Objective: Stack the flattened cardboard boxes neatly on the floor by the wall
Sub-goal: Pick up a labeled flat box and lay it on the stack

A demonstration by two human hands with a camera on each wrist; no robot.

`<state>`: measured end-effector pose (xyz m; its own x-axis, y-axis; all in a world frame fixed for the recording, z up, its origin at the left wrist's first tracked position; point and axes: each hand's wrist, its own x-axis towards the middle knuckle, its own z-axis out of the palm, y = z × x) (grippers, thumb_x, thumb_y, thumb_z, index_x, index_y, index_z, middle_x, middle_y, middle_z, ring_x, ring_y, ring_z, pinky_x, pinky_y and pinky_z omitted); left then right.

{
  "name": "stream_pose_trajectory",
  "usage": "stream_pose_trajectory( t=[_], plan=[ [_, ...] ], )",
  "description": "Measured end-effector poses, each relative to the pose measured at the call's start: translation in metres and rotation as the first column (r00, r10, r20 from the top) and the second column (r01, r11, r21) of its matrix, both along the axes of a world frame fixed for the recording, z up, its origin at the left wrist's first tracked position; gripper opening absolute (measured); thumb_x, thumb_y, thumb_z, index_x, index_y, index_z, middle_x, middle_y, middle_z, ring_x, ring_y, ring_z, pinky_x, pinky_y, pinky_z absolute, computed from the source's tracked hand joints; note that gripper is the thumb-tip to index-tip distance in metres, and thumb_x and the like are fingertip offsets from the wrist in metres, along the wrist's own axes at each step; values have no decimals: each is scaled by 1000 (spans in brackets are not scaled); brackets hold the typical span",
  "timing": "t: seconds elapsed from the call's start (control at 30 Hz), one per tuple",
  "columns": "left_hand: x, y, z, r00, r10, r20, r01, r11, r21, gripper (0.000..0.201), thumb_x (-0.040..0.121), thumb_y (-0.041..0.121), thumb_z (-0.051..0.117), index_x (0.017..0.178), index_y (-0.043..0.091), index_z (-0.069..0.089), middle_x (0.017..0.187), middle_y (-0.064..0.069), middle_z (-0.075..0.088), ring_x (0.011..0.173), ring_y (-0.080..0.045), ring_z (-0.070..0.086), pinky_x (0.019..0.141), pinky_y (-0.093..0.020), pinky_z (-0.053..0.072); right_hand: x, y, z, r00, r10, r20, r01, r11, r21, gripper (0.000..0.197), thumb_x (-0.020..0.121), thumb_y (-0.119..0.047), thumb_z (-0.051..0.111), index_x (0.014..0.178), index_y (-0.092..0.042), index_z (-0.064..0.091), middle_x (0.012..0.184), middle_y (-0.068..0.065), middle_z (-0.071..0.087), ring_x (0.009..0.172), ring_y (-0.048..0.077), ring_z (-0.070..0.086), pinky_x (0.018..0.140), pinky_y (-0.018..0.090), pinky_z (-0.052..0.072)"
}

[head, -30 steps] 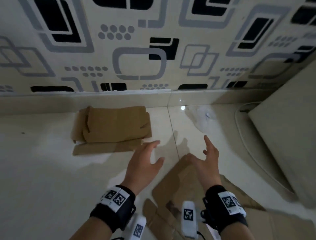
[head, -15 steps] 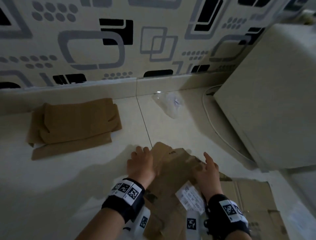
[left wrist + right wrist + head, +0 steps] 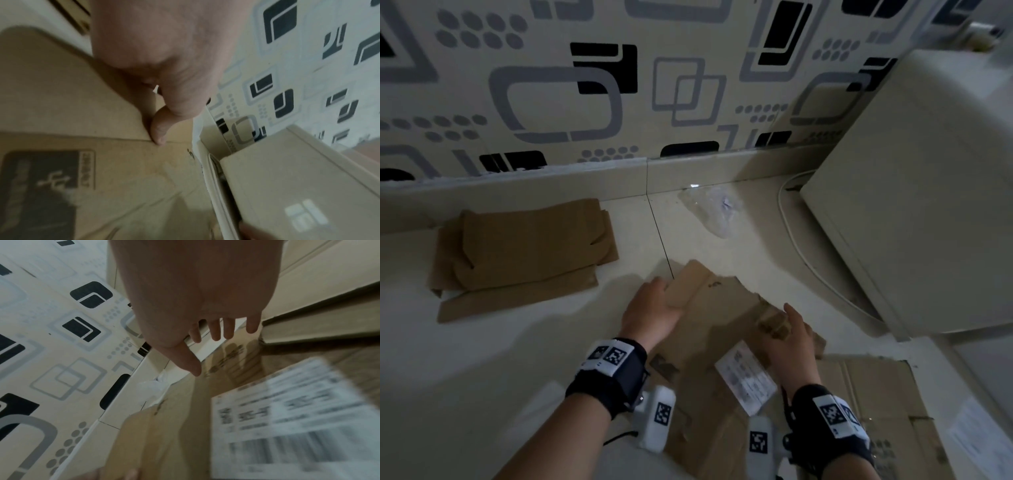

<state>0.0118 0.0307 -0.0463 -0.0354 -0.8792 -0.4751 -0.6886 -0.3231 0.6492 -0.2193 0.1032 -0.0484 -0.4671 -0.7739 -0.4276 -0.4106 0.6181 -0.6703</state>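
The patterned wall [image 3: 558,85] fills the back of the room, its grey and black squares running down to a pale skirting, and the pale tiled floor [image 3: 482,370] spreads out below it. On the right stands a big cream-white appliance [image 3: 914,192], with a white cable [image 3: 796,246] curving along the floor beside its base. Close against the wall on the left lies the stack of flattened cardboard boxes [image 3: 524,253], a few brown sheets laid one on another, their edges not quite matching. Well apart from that stack, nearer the person, a flattened cardboard box [image 3: 719,329] is tilted up off another cardboard sheet [image 3: 873,394] that lies flat on the floor by the appliance. A white shipping label [image 3: 744,380] is stuck on the raised box. A crumpled clear plastic bag [image 3: 714,212] sits on the floor between the wall and the raised box. The left hand [image 3: 654,308] grasps the box's left flap, its fingers tucked behind the flap and, in the left wrist view, its thumb pressed on the face of the cardboard. The right hand [image 3: 791,339] is at the box's right edge with fingers stretched out and spread, released rather than clenched. Both wrists wear black bands with printed markers.
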Motion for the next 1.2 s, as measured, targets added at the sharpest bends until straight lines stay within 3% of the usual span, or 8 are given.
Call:
stream_pose_trajectory(
  t=[0.2,0.3,0.43,0.53,0.77,0.9,1.07,1.2],
  plan=[
    [37,-24,31,957,101,-271,-125,990,-71,25,96,17,63,117,23,51,109,8,60,98,-18,60,66,-28,41,-9,0,-1,986,-140,93,145,989,-43,88,87,-13,76,160,-18,27,161,9,30,142,36,41,107,47,46],
    [48,-26,36,912,185,-367,-221,973,-60,24,96,16,64,117,24,55,105,4,65,93,-12,62,67,-28,45,-11,1,-5,965,-205,163,209,978,-7,85,88,-15,75,159,-12,27,150,16,46,131,36,53,107,50,47],
    [52,-20,33,865,266,-425,-298,955,-10,30,95,16,66,122,23,56,110,2,68,98,-19,66,72,-33,52,-14,1,-4,963,-186,193,185,982,25,40,92,-8,67,132,-1,60,106,12,71,95,30,68,80,39,56],
    [52,-17,34,854,289,-434,-318,948,6,37,93,20,70,127,22,57,113,3,68,100,-16,66,70,-30,50,-15,0,3,950,-201,238,220,974,-55,24,96,-4,61,121,-4,62,103,15,69,87,28,67,67,33,51],
    [96,-16,52,815,292,-501,-301,951,64,31,91,22,71,122,29,68,112,6,77,105,-18,70,77,-37,53,2,-26,40,921,-166,351,260,936,-238,27,99,-14,61,125,-18,67,108,9,77,99,30,72,91,49,58],
    [146,-1,47,702,344,-623,-321,934,155,46,79,7,72,123,21,70,115,-9,78,109,-35,71,83,-44,58,32,-58,55,891,-129,436,279,912,-300,35,93,-12,69,128,-15,64,110,7,75,88,18,70,79,31,56],
    [205,33,40,578,400,-711,-434,889,148,73,73,-7,71,141,19,58,126,-12,74,116,-32,69,89,-46,53,89,-91,52,866,135,482,17,955,-297,49,89,2,69,132,-21,62,120,-2,73,111,19,68,95,40,54],
    [239,51,36,535,535,-654,-649,755,87,53,89,-6,63,136,18,64,118,-6,78,108,-26,74,86,-40,54,143,-96,38,820,259,511,-124,951,-283,52,91,1,69,134,-25,57,121,-12,68,113,12,66,95,37,55]
  ],
)
